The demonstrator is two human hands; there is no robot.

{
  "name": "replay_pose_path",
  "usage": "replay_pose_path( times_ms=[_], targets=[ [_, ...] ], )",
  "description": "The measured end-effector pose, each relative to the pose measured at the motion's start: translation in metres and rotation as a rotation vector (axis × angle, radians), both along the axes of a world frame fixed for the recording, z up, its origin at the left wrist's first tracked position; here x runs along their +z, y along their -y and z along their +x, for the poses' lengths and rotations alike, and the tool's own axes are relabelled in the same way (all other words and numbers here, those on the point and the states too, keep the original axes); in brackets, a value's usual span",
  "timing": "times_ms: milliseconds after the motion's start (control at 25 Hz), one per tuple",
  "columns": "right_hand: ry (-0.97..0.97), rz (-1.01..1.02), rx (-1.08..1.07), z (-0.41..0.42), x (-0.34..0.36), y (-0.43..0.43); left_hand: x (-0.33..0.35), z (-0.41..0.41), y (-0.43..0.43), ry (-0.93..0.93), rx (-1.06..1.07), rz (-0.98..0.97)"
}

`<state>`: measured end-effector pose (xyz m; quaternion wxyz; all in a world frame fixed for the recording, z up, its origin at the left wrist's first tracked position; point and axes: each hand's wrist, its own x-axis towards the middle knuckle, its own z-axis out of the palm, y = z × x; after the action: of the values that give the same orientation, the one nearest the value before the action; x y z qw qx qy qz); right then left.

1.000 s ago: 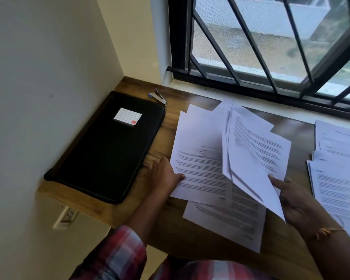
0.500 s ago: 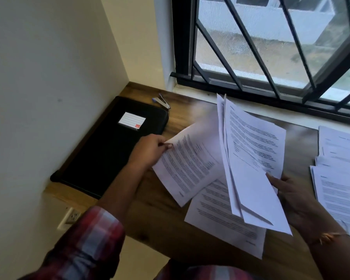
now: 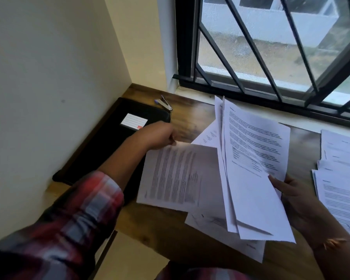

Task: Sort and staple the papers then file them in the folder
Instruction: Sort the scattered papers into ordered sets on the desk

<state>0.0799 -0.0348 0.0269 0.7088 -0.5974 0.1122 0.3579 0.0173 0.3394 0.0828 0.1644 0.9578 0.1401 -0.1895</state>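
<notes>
At six o'clock I am logging sorting: left hand (image 3: 159, 136) pinching one printed white sheet (image 3: 178, 176), right hand (image 3: 299, 201) gripping fanned white pages (image 3: 255, 142); silver stapler (image 3: 166, 103), black zip folder (image 3: 101, 150) waiting at ten o'clock.

I can read nothing here. The sheet (image 3: 178, 174) I pinch in my left hand (image 3: 160, 136), at the frame's centre, carries printed lines too blurred to read. The fanned sheets (image 3: 255, 142) in my right hand (image 3: 297, 201) show a bold heading and paragraphs, illegible. The white label (image 3: 133, 121) on the black folder (image 3: 93, 150), left of centre, bears ruled lines and a red patch, no legible words.
</notes>
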Motion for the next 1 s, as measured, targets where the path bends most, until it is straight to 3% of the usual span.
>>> replay_pose_path(
  times_ms=[240,400,520,640,1000],
  targets=[
    [0.202,-0.134,0.039,0.006,-0.014,0.002,-0.019,0.05,0.046,0.327,-0.223,0.103],
    [0.346,-0.356,0.095,0.007,-0.031,0.015,-0.076,0.021,0.065,0.618,-0.012,0.018],
    [0.443,-0.468,0.149,0.002,-0.035,0.018,-0.104,-0.037,0.076,0.557,0.398,0.043],
    [0.425,-0.456,0.14,-0.004,-0.036,0.004,-0.118,-0.087,0.074,0.273,0.706,0.05],
    [0.361,-0.518,0.132,-0.009,-0.058,-0.015,-0.114,-0.086,0.066,0.148,0.724,0.054]
  ],
)
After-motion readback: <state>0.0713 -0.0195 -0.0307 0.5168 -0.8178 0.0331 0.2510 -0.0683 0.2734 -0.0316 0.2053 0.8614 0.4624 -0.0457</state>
